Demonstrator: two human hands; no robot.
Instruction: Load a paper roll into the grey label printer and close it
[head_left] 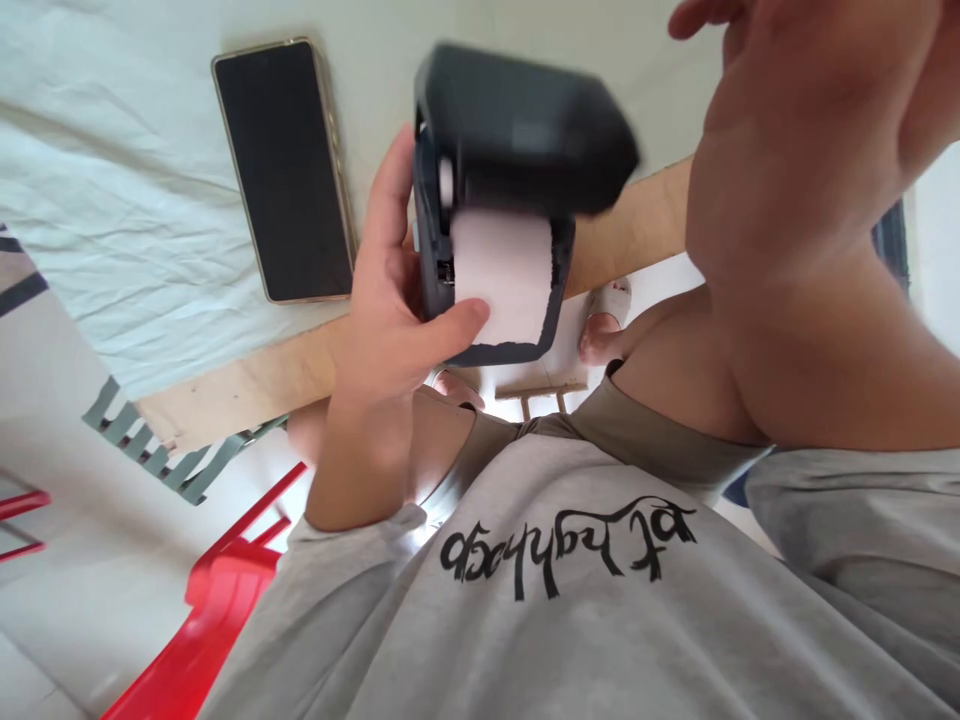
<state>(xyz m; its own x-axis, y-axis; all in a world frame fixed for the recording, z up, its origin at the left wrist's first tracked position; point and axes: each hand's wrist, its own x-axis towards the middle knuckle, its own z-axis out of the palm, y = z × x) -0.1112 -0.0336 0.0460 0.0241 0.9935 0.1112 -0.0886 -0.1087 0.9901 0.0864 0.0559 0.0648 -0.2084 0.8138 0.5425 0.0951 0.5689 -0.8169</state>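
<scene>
My left hand (390, 320) is wrapped around the left side of a black portable receipt printer (559, 290), with the thumb resting on its paper roll. The printer's lid (540, 130) stands open and looks blurred. Inside the bay lies a white paper roll (506, 270) with a ragged lower edge. Up at the top right, my right hand (780, 70) is raised close to the camera, apart from the printer. One of its fingers is stretched out to the left, and nothing shows in it; the frame cuts off part of the hand.
A smartphone (285, 170) with a dark screen lies on the pale cloth (150, 200) left of the printer. The table's wooden edge (247, 385) runs below. A red plastic chair (232, 580) stands at the lower left, near a green slatted piece (150, 450).
</scene>
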